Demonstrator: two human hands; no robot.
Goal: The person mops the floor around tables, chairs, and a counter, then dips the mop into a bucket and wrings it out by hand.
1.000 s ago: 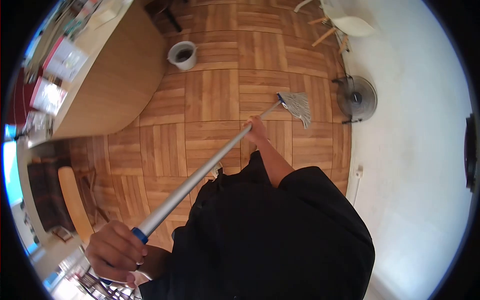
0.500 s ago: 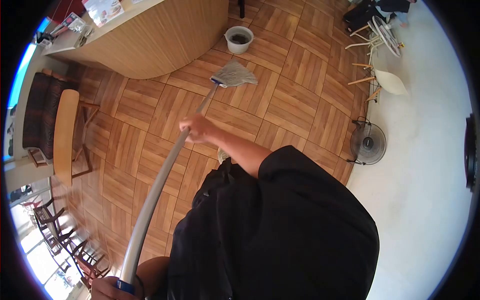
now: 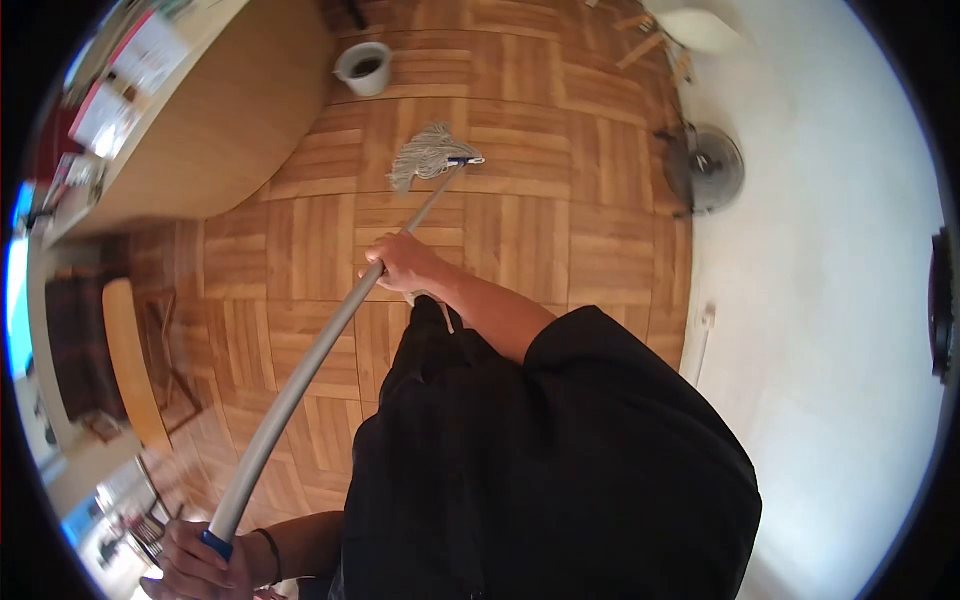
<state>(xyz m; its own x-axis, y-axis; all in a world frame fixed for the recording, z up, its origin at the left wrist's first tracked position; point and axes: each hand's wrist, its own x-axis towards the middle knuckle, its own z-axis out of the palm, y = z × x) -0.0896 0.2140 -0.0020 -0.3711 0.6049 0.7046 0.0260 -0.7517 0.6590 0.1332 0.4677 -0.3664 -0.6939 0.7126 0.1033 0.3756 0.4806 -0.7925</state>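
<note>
I hold a string mop with a long grey handle [image 3: 297, 388]. My right hand [image 3: 402, 262] wraps round the middle of the handle, fingers closed. At the lower left, my left hand [image 3: 200, 565] grips the handle's top end, by a blue collar [image 3: 217, 544]. The grey mop strings [image 3: 425, 157] lie on the wooden floor ahead, fanned out to the left of the blue clamp [image 3: 463, 161]. A white bucket [image 3: 364, 70] with dark contents stands beyond the mop head, near the counter.
A curved wooden counter [image 3: 240, 120] with papers on it stands at the left. Below it are a wooden table [image 3: 133, 360] and a dark sofa [image 3: 85, 350]. A floor fan [image 3: 714, 168] and a white chair [image 3: 700, 30] stand along the right wall [image 3: 830, 300].
The mop head has swung to the right; its strings now trail left of the clamp instead of right. My view has turned, so the bucket, fan and counter sit elsewhere in it. Both hands keep their grip.
</note>
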